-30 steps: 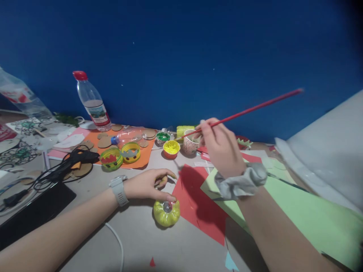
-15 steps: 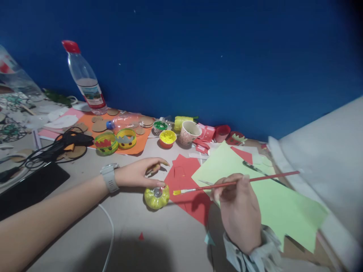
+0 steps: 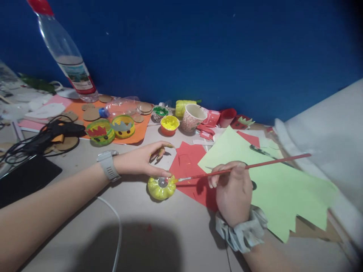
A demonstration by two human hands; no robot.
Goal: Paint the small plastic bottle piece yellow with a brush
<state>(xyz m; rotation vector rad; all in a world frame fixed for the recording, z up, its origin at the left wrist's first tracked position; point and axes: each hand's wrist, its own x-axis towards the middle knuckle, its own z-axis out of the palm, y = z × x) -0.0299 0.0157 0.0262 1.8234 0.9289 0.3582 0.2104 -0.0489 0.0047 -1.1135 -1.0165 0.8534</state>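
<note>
A yellow-painted bottle bottom (image 3: 155,190), with a clear centre, sits on the table. The thumb of my left hand (image 3: 147,158) rests on its far rim; the other fingers are spread apart from it, their tips stained with paint. My right hand (image 3: 234,189) pinches a thin red paintbrush (image 3: 272,161). Its yellow bristles touch the right edge of the bottle bottom. Under the brush lies red paper (image 3: 188,155), and light green paper (image 3: 283,192) is beneath and beyond my right hand. An orange cup of yellow paint (image 3: 170,124) stands behind.
Farther back are a cup of green paint (image 3: 160,112), a patterned paper cup (image 3: 193,118) and two painted rings (image 3: 100,132) with paper crowns. A tall bottle (image 3: 68,60) stands at the left, near black cables (image 3: 53,132) and a black phone (image 3: 31,179). A white cable (image 3: 117,226) crosses the front.
My right hand has brought the brush tip left onto the edge of the bottle bottom. My left thumb stays at its rim. The whole view has shifted a little.
</note>
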